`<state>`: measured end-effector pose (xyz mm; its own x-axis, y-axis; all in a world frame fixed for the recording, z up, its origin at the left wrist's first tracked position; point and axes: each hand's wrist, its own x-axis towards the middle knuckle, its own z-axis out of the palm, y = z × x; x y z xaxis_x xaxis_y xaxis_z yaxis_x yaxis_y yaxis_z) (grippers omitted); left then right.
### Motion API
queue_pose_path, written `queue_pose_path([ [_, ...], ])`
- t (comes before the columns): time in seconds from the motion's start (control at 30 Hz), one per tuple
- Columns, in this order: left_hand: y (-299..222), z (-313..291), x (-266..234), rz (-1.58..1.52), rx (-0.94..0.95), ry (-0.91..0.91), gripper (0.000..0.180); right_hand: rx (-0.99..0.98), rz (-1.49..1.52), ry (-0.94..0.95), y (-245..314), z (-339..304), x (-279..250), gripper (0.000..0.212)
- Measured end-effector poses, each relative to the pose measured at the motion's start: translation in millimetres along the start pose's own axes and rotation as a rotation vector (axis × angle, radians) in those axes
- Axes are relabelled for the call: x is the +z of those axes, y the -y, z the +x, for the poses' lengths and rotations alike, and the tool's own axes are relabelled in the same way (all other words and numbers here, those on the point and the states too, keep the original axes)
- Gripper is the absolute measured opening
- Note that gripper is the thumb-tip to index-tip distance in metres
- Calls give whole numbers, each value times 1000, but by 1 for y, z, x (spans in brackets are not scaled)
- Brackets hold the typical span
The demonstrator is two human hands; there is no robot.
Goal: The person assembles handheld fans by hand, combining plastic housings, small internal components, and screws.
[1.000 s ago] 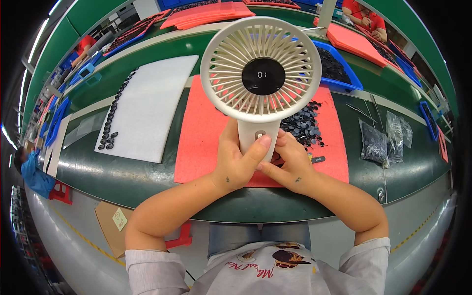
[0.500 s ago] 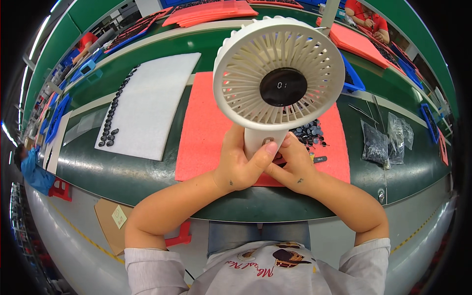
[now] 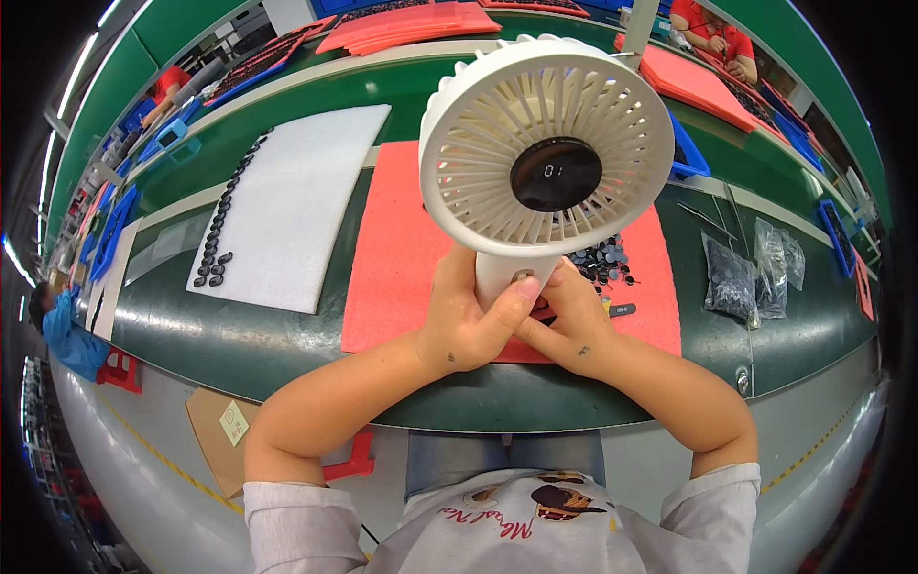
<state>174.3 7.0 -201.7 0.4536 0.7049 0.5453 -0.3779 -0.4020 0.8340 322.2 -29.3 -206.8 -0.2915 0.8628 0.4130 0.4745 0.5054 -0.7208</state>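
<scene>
A white handheld fan (image 3: pixel 557 174) with a ribbed round grille and a black display at its hub stands upright in front of me. My left hand (image 3: pixel 461 320) wraps its handle, the thumb lying over the front near the button. My right hand (image 3: pixel 577 314) closes round the handle from the other side, its fingers meeting the left thumb. Beneath them lies a coral foam sheet (image 3: pixel 387 258). Small dark round parts (image 3: pixel 604 260) are heaped on it behind my right hand, and the fan hides some of the sheet.
To the left, a white foam sheet (image 3: pixel 296 210) carries a row of small black parts (image 3: pixel 222 210). Clear plastic bags (image 3: pixel 732 277) and tweezers (image 3: pixel 706 218) lie at right on the dark green table (image 3: pixel 535 397). A blue tray (image 3: pixel 687 153) sits behind the fan. People work farther back.
The fan's head has turned and shifted slightly to the right. Both hands keep their hold on the handle in nearly the same place.
</scene>
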Motion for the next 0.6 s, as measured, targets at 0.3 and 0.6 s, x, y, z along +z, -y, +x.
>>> queue_pose_path([
  [0.3, -1, 1, 0, 5, -5, 5, 37, -128, -82, -19, -6, 1, 0, 43],
  [0.6, -1, 4, 3, -34, -6, -8, 35, -35, -41, 5, 1, 3, -3, 52],
])
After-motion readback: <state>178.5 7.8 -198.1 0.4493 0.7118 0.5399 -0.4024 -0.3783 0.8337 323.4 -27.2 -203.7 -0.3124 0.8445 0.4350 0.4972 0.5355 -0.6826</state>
